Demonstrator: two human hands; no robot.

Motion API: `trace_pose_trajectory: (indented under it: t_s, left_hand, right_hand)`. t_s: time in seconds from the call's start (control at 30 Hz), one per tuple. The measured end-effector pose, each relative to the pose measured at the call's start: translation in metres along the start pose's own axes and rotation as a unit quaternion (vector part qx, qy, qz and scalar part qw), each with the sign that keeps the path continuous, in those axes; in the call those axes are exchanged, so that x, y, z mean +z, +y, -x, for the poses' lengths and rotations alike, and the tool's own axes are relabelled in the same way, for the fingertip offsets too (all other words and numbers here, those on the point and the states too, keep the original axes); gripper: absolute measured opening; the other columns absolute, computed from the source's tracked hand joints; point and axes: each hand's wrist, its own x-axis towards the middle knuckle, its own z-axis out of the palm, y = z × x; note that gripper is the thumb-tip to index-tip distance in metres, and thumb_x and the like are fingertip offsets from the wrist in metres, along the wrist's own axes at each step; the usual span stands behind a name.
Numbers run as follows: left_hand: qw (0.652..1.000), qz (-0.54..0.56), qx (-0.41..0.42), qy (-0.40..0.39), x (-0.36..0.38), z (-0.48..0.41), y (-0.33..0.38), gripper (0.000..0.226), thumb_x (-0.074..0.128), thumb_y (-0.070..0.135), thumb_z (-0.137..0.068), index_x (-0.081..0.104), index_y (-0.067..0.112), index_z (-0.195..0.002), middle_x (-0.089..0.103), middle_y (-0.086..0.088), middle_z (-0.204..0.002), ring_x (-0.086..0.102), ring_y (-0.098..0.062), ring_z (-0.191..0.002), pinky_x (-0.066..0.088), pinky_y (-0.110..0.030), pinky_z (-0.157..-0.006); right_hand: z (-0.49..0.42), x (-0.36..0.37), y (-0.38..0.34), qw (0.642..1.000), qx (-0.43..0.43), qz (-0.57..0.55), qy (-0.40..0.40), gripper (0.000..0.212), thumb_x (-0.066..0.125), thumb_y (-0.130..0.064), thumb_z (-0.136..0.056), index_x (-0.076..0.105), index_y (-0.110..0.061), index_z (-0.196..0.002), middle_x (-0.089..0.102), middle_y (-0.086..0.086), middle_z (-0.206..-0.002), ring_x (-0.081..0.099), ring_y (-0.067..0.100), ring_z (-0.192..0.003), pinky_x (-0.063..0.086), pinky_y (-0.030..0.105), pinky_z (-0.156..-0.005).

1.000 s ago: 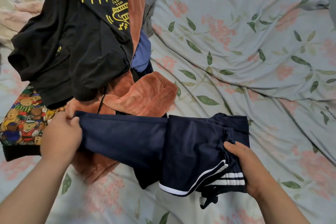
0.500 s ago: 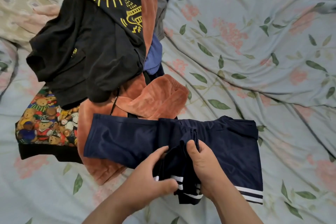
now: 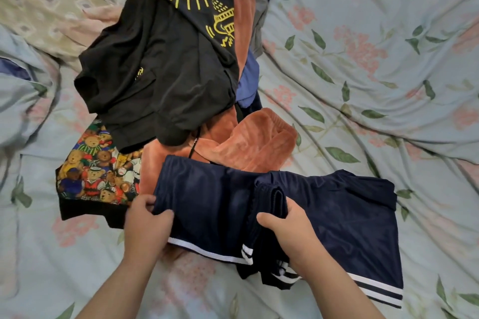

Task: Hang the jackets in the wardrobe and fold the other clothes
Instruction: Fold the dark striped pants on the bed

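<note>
1. Grip state. The left grip [image 3: 147, 225] pinches the near-left edge of the navy shorts [image 3: 212, 204], thumb on top of the cloth. The right grip [image 3: 287, 235] is closed round a bunched ridge of fabric at the middle of the shorts. Neither holds anything else.

2. Location of the work item. The shorts lie spread across the bed sheet [image 3: 363, 72], white-striped hems toward me. Their far-left edge overlaps the orange velvet garment [image 3: 254, 145].

3. Fault conditions, as I judge them.
- The fabric looks thin and slick. A light pinch at the left may lose the edge, and the fold would open.
- The ridge in the right grip is gathered, not flat. Laid over as it is, it would leave a lumpy, crooked fold.
- A pull toward me may drag the orange velvet garment along with the shorts.
- A thin dark cord [image 3: 193, 147] hangs just beyond the shorts' far edge and could snag.

4. Surface. The sheet is pale with leaves and pink flowers, soft and creased. I expect it to give poor backing for pressing a crease.

5. Beyond the shorts. The bear-print garment [image 3: 96, 173] lies to their far left. The black garment with yellow print [image 3: 166, 65] tops the pile farther off, with a blue garment [image 3: 248, 77] beside it. A beige patterned cloth [image 3: 39, 0] lies farthest left. No wardrobe is in view.
</note>
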Motion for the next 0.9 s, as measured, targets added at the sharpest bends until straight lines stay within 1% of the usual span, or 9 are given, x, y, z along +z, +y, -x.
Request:
trace_pose_trajectory:
  t_s: [0.1,0.23,0.33,0.4,0.47,0.6,0.73,0.8,0.9]
  left_hand:
    - [0.988,-0.085,0.131,0.007,-0.012,-0.017,0.009,0.053,0.078,0.032,-0.078,0.056,0.02,-0.124,0.054,0.006,-0.114,0.051,-0.016,-0.104,0.048,-0.038,-0.087]
    - [0.979,-0.125,0.131,-0.092,-0.017,-0.034,0.02,0.016,0.075,0.029,-0.083,0.064,0.018,-0.087,0.066,0.002,-0.084,0.063,-0.022,-0.081,0.047,-0.034,-0.063]
    - [0.982,0.064,-0.006,-0.178,-0.024,-0.037,0.027,0.026,0.059,0.032,-0.096,0.07,0.01,-0.088,0.072,-0.014,-0.089,0.068,-0.035,-0.09,0.049,-0.037,-0.073]
    - [0.94,0.196,-0.107,-0.259,-0.031,-0.037,0.029,0.038,0.048,0.043,-0.1,0.072,0.014,-0.102,0.075,-0.013,-0.099,0.072,-0.031,-0.092,0.052,-0.036,-0.076]
    - [0.928,0.181,-0.112,-0.307,-0.033,-0.036,0.028,0.047,0.046,0.056,-0.097,0.069,0.02,-0.115,0.074,-0.011,-0.109,0.071,-0.029,-0.099,0.053,-0.04,-0.083]
    - [0.96,0.042,0.0,-0.277,-0.026,-0.038,0.027,0.028,0.075,0.046,-0.081,0.069,0.034,-0.105,0.075,0.005,-0.102,0.069,-0.019,-0.098,0.054,-0.037,-0.081]
    - [0.955,0.037,-0.05,-0.289,-0.02,-0.042,0.027,0.022,0.078,0.021,-0.082,0.073,0.025,-0.103,0.077,-0.002,-0.095,0.072,-0.027,-0.09,0.057,-0.041,-0.08]
    - [0.96,0.025,-0.064,-0.273,-0.017,-0.044,0.023,0.022,0.078,0.016,-0.08,0.074,0.019,-0.101,0.077,-0.006,-0.092,0.073,-0.031,-0.087,0.057,-0.044,-0.081]
    - [0.962,0.028,-0.063,-0.265,-0.013,-0.044,0.019,0.024,0.078,0.014,-0.079,0.072,0.021,-0.102,0.077,-0.005,-0.092,0.075,-0.028,-0.082,0.057,-0.042,-0.071]
  right_hand:
    - [0.001,0.032,-0.01,0.996,-0.051,0.07,0.01,0.017,0.067,-0.018,-0.068,0.05,-0.019,-0.066,0.052,-0.009,-0.058,0.05,0.009,-0.053,0.044,0.023,-0.05]
    - [-0.006,0.095,-0.021,0.987,-0.083,0.134,-0.001,0.019,0.065,-0.022,-0.071,0.047,-0.017,-0.069,0.051,-0.01,-0.059,0.044,0.004,-0.048,0.035,0.015,-0.043]
    - [-0.014,0.137,-0.029,0.985,-0.076,0.146,-0.05,0.014,0.068,-0.026,-0.08,0.06,-0.018,-0.088,0.066,-0.008,-0.085,0.061,0.005,-0.076,0.046,0.018,-0.065]
    - [-0.015,0.147,-0.029,0.985,-0.022,0.091,-0.147,0.036,0.067,-0.03,-0.088,0.06,-0.022,-0.122,0.065,-0.008,-0.109,0.064,0.009,-0.1,0.054,0.027,-0.088]
    - [-0.016,0.131,-0.024,0.986,-0.01,0.042,-0.159,0.038,0.063,-0.029,-0.092,0.06,-0.023,-0.129,0.067,-0.011,-0.109,0.066,0.005,-0.101,0.056,0.029,-0.091]
    - [-0.012,0.026,-0.002,0.992,-0.024,-0.03,0.119,0.018,0.061,-0.008,-0.09,0.07,-0.024,-0.091,0.074,0.002,-0.084,0.067,0.009,-0.072,0.055,0.024,-0.065]
    - [-0.003,-0.109,0.04,0.895,0.046,0.168,0.411,0.03,0.058,-0.014,-0.085,0.066,-0.017,-0.114,0.067,0.007,-0.113,0.063,0.027,-0.1,0.048,0.037,-0.086]
    - [-0.001,-0.153,0.059,0.887,0.106,0.191,0.406,0.044,0.064,-0.028,-0.082,0.06,-0.01,-0.122,0.061,0.015,-0.121,0.059,0.034,-0.105,0.046,0.042,-0.09]
    - [-0.007,-0.179,0.071,0.942,0.115,0.14,0.283,0.054,0.063,-0.059,-0.073,0.055,-0.008,-0.09,0.054,0.011,-0.09,0.051,0.025,-0.078,0.045,0.041,-0.073]
